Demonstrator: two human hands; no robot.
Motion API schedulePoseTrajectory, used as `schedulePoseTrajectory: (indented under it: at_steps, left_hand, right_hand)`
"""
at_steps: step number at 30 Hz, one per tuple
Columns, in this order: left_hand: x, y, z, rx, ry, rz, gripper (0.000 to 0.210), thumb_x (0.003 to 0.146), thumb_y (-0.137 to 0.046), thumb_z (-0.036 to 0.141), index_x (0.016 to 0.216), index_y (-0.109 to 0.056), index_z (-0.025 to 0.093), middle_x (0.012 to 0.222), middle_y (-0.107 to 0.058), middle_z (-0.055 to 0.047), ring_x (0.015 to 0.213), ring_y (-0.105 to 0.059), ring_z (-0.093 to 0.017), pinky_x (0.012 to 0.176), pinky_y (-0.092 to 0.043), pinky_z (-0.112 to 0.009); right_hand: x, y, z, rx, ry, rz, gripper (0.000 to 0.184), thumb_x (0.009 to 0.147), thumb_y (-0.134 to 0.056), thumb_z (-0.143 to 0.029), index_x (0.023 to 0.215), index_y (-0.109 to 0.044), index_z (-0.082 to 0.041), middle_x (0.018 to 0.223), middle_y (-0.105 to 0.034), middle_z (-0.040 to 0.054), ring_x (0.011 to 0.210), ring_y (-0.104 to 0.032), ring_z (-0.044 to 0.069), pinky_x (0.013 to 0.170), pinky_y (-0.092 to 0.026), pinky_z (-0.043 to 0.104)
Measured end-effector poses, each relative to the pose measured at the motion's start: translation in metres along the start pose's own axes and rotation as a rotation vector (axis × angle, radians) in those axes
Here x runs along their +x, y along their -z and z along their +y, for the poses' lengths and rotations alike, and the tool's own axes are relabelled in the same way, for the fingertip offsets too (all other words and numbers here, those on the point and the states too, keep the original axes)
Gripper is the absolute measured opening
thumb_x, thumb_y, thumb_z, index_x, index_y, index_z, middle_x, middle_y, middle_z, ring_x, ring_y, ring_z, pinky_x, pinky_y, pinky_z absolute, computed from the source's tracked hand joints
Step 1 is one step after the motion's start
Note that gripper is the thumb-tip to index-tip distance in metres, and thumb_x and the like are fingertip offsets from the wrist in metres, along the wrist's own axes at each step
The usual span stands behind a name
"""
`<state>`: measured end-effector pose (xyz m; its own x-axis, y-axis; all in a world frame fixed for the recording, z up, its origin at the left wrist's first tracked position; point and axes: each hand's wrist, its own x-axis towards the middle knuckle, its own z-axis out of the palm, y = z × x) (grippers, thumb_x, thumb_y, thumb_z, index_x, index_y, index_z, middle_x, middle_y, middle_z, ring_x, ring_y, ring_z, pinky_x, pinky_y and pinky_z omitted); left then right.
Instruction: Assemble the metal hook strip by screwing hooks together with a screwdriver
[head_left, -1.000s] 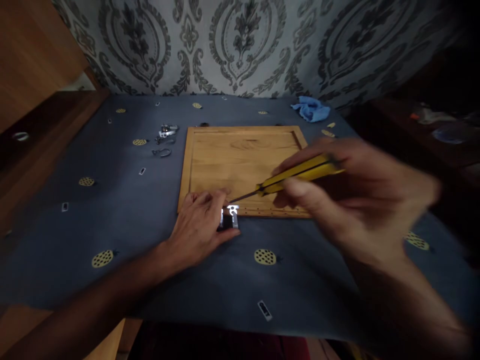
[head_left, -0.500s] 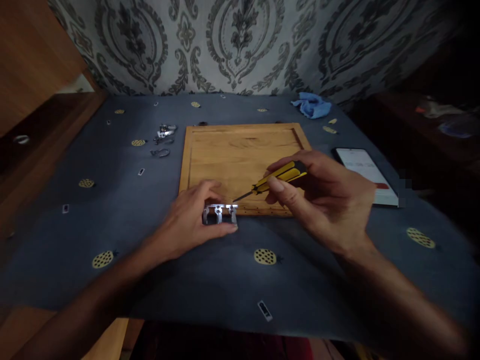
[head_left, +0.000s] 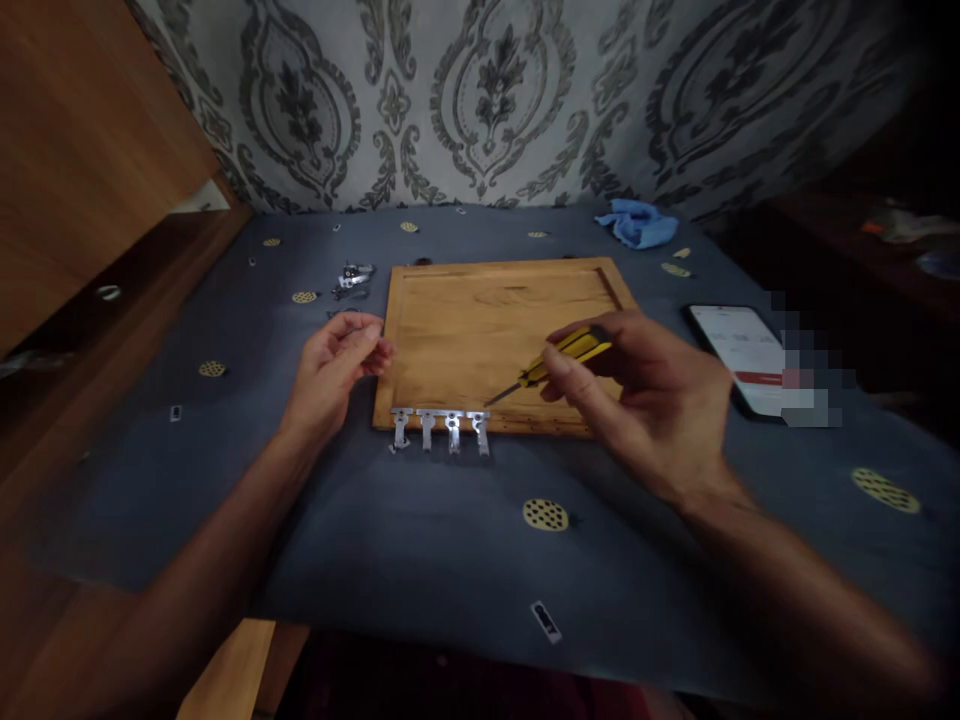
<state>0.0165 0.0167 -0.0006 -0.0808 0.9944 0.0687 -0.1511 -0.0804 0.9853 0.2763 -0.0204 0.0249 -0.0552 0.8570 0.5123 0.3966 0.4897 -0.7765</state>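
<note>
My right hand [head_left: 637,400] grips a yellow-and-black screwdriver [head_left: 574,352], its tip pointing down and left close to a row of metal hinges. Several of these silver hinges [head_left: 453,432] line the near edge of a wooden cabinet door [head_left: 502,330], their arms hanging over that edge. My left hand [head_left: 337,365] is raised beside the door's left edge, thumb and fingers pressed together. Whatever they may pinch is too small to make out. Behind that hand lies a small group of loose metal hinges [head_left: 354,276] on the cloth.
A phone [head_left: 739,355] with a lit screen lies right of the door. A crumpled blue cloth [head_left: 639,224] sits at the back right. The dark tablecloth [head_left: 420,560] has pineapple prints. Wooden furniture [head_left: 97,130] stands at the left, a patterned curtain behind.
My left hand has let go of the hinges and moved up and left, its fingers now pinched together. The screwdriver stays in my right hand. The view has shifted slightly.
</note>
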Motion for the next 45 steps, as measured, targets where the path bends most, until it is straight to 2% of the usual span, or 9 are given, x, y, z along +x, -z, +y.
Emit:
schedulePoseTrajectory:
  at_steps: [3,12,14,17,22,29,34,39,45]
  left_hand:
    - [0.005,0.004,0.003,-0.054,0.018,0.041,0.021,0.076,-0.081,0.034,0.084,-0.068,0.019,0.068,-0.07,0.0,0.063,-0.063,-0.012,0.062,-0.05,-0.023]
    - [0.015,0.013,0.001,-0.07,-0.003,0.091,0.033,0.067,-0.086,0.041,0.081,-0.067,0.017,0.064,-0.068,0.0,0.056,-0.06,-0.01,0.055,-0.048,-0.02]
    - [0.016,0.015,0.0,-0.069,-0.006,0.093,0.033,0.066,-0.085,0.041,0.081,-0.066,0.018,0.064,-0.068,0.001,0.055,-0.06,-0.01,0.055,-0.048,-0.02]
    - [0.018,0.018,-0.001,-0.069,-0.007,0.1,0.031,0.067,-0.085,0.04,0.081,-0.067,0.018,0.064,-0.068,0.001,0.054,-0.06,-0.01,0.053,-0.048,-0.019]
    - [0.025,0.027,-0.001,-0.083,-0.023,0.138,0.033,0.067,-0.086,0.04,0.082,-0.067,0.017,0.063,-0.067,0.001,0.053,-0.06,-0.009,0.053,-0.048,-0.018]
    - [0.044,0.065,0.001,-0.038,-0.071,0.296,0.025,0.088,-0.075,0.038,0.092,-0.065,0.015,0.074,-0.066,0.001,0.059,-0.06,-0.009,0.057,-0.05,-0.02]
    - [0.06,0.098,-0.004,0.076,-0.062,0.412,0.033,0.099,-0.064,0.037,0.125,-0.062,0.016,0.121,-0.067,-0.009,0.1,-0.069,-0.022,0.085,-0.061,-0.042]
    - [0.068,0.109,-0.015,0.284,-0.066,0.418,0.037,0.099,-0.065,0.037,0.13,-0.061,0.017,0.129,-0.064,-0.011,0.109,-0.067,-0.025,0.091,-0.06,-0.046]
    - [0.062,0.094,-0.026,0.689,-0.193,0.283,0.036,0.099,-0.065,0.036,0.129,-0.062,0.018,0.131,-0.064,-0.011,0.112,-0.066,-0.025,0.094,-0.058,-0.047]
  right_hand:
    - [0.006,-0.002,0.01,0.081,-0.064,0.143,0.024,0.088,-0.075,-0.046,0.096,-0.063,-0.027,0.082,-0.068,0.0012,0.065,-0.07,0.018,0.061,-0.057,0.035]
    - [0.019,-0.007,0.081,-0.013,-0.219,-0.1,0.027,0.091,-0.068,-0.046,0.088,-0.063,-0.02,0.077,-0.068,0.0021,0.07,-0.07,0.019,0.064,-0.058,0.032]
    - [0.019,-0.008,0.093,-0.113,-0.22,-0.163,0.024,0.092,-0.07,-0.042,0.092,-0.068,-0.017,0.092,-0.072,0.0055,0.085,-0.07,0.021,0.078,-0.059,0.036]
    - [0.019,-0.007,0.105,-0.219,-0.233,-0.263,0.036,0.098,-0.064,-0.039,0.127,-0.063,-0.018,0.129,-0.065,0.0099,0.109,-0.067,0.024,0.091,-0.059,0.045]
    - [0.022,-0.004,0.116,-0.315,-0.225,-0.311,0.039,0.097,-0.065,-0.039,0.131,-0.061,-0.018,0.132,-0.063,0.0102,0.112,-0.066,0.025,0.092,-0.058,0.047]
    - [0.026,-0.001,0.113,-0.328,-0.105,-0.491,0.039,0.098,-0.064,-0.039,0.13,-0.061,-0.018,0.131,-0.064,0.0102,0.111,-0.066,0.025,0.092,-0.058,0.047]
    - [0.031,0.007,0.109,-0.354,0.058,-0.651,0.033,0.098,-0.064,-0.039,0.123,-0.065,-0.018,0.123,-0.067,0.009,0.103,-0.068,0.022,0.089,-0.059,0.043]
    - [0.033,0.006,0.104,-0.416,0.216,-0.632,0.023,0.099,-0.06,-0.036,0.09,-0.073,-0.018,0.098,-0.071,0.0074,0.091,-0.069,0.02,0.085,-0.057,0.037]
    - [0.031,0.0,0.112,-0.552,0.364,-0.473,0.03,0.099,-0.062,-0.038,0.122,-0.065,-0.019,0.126,-0.066,0.0092,0.108,-0.066,0.022,0.093,-0.057,0.045]
